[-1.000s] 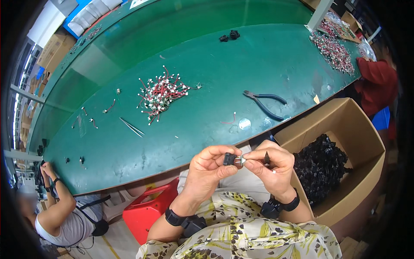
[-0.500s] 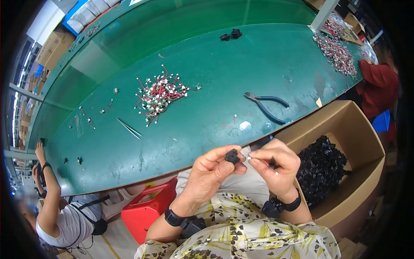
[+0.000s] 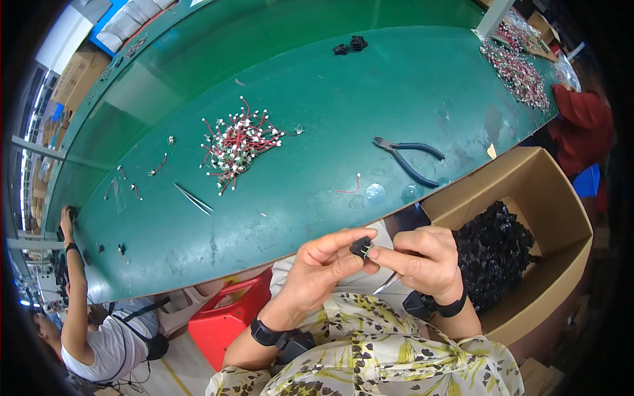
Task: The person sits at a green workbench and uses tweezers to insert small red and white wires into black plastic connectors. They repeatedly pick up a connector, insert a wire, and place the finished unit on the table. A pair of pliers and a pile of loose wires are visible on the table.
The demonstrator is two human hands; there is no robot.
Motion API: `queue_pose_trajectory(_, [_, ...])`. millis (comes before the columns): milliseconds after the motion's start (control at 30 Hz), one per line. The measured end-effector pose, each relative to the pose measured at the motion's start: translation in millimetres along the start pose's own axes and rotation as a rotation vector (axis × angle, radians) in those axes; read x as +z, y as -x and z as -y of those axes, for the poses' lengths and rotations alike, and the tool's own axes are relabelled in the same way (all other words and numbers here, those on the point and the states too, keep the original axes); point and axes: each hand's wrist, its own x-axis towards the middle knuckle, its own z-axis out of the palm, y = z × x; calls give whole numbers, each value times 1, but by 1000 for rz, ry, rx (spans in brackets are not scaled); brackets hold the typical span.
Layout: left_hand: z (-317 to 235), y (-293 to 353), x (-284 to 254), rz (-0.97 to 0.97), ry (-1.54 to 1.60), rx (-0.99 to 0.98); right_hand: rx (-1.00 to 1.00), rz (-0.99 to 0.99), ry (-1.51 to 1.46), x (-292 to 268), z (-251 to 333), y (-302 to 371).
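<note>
My left hand (image 3: 316,267) pinches a small black plastic part (image 3: 361,247) between thumb and fingers, just beyond the table's near edge. Thin metal pins or contacts show on its right side. The fingertips of my right hand (image 3: 422,261) press against that side. Below them a slim pointed metal tool (image 3: 387,284), probably tweezers, juts out of the same hand; the rest of it is hidden in the curled fingers. Both hands are closed.
On the green table (image 3: 310,171) lie a heap of red-and-white wired connectors (image 3: 239,142), tweezers (image 3: 193,199) and blue-handled cutters (image 3: 411,158). A cardboard box (image 3: 561,264) of black parts stands at right. Co-workers sit at left (image 3: 122,343) and far right (image 3: 584,125).
My right fingertips have closed in on the black part. The small white piece between my hands no longer shows, and the metal tool's point now sticks out below my right hand.
</note>
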Motion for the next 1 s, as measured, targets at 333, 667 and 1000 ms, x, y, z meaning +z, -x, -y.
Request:
queue_pose_trajectory(333, [-18, 1, 5, -12, -666, 150, 165, -10, -123, 7, 7, 5])
queue_pose_trajectory(667, [-23, 0, 14, -38, -985, 349, 329, -62, -149, 15, 17, 7])
queue_pose_trajectory(1000, [-15, 4, 18, -111, -741, 251, 387, -78, -179, 25, 26, 13])
